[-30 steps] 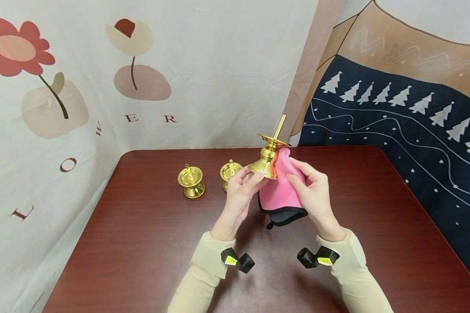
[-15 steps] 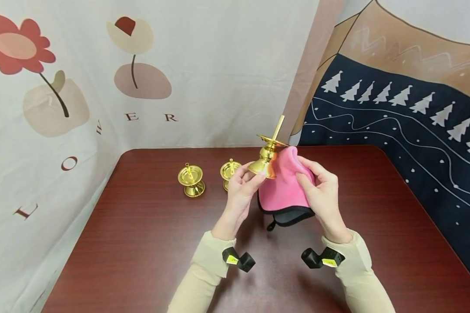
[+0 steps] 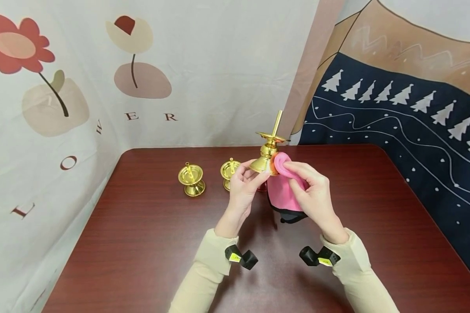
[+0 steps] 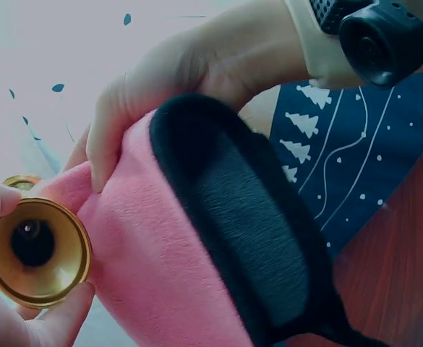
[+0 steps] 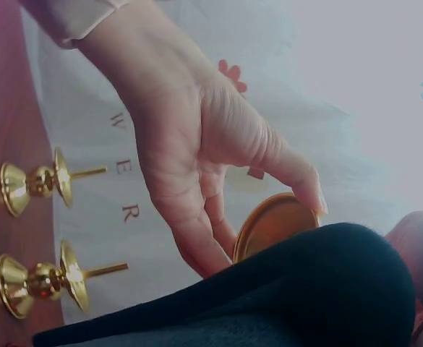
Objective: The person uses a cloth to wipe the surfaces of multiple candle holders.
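In the head view my left hand [image 3: 242,188] holds a shiny brass candle holder [image 3: 269,150] by the rim of its flared base, its thin spike pointing up and leaning slightly right. The left wrist view looks into the hollow underside of that base [image 4: 59,271]. My right hand [image 3: 316,194] pinches a folded pink cloth [image 3: 283,193] with black edging and a dark grey reverse. The folded part of the cloth touches the right side of the holder's lower body. In the right wrist view the dark side of the cloth [image 5: 312,289] covers most of the holder.
Two similar brass holders stand upright on the dark red-brown table, one at left [image 3: 191,179] and one [image 3: 229,171] partly behind my left hand. Behind my hands a small red thing [image 3: 262,187] shows, too little to identify. Printed fabric [image 3: 219,78] hangs behind the table [image 3: 149,243].
The right hand with the cloth moves right, then back left against the holder. The cloth is now more bunched at its top. The held holder stands a little more upright.
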`<state>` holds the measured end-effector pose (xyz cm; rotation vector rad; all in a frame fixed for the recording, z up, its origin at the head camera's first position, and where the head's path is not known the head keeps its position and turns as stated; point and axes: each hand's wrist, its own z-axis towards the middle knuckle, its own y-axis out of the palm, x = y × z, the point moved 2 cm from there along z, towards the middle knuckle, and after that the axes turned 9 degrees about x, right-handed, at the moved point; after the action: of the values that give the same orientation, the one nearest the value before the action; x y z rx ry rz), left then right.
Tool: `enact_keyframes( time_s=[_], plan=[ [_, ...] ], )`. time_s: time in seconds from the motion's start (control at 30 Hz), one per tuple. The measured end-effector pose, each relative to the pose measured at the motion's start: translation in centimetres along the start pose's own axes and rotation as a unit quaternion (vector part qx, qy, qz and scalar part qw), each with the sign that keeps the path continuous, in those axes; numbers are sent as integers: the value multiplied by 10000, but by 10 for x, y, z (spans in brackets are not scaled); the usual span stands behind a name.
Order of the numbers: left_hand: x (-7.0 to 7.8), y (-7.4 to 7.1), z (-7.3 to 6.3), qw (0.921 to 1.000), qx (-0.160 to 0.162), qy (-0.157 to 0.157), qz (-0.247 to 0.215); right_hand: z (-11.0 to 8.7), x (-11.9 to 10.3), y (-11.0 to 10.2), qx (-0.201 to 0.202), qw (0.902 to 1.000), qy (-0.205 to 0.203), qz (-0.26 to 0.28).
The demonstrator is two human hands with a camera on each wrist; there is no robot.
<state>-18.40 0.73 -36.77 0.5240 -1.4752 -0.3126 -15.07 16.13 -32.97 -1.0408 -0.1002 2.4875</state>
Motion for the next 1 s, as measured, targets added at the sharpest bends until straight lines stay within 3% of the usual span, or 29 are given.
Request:
enact_keyframes(
  time_s=[0.13,0.23,0.37,0.43,0.6,0.8,1.0],
  plan=[
    [1,0,1,10000,34,20,-72,-2,-1,-7,-326,9992,-2,-236],
    [2,-1,1,9998,48,59,-171,-2,-1,-12,-386,9984,367,-162],
    [2,1,0,9997,-60,49,-249,0,2,-12,55,9932,1074,445],
    [1,2,-1,9996,-191,28,-185,1,3,-10,320,9901,1182,682],
    [-1,5,-2,9989,-445,77,107,3,1,-3,501,9956,645,453],
    [-4,3,-1,9997,-186,129,112,1,1,-1,3,9998,38,-184],
    [-4,1,0,9995,-235,37,193,-6,3,-9,-245,9990,217,-301]
  ],
)
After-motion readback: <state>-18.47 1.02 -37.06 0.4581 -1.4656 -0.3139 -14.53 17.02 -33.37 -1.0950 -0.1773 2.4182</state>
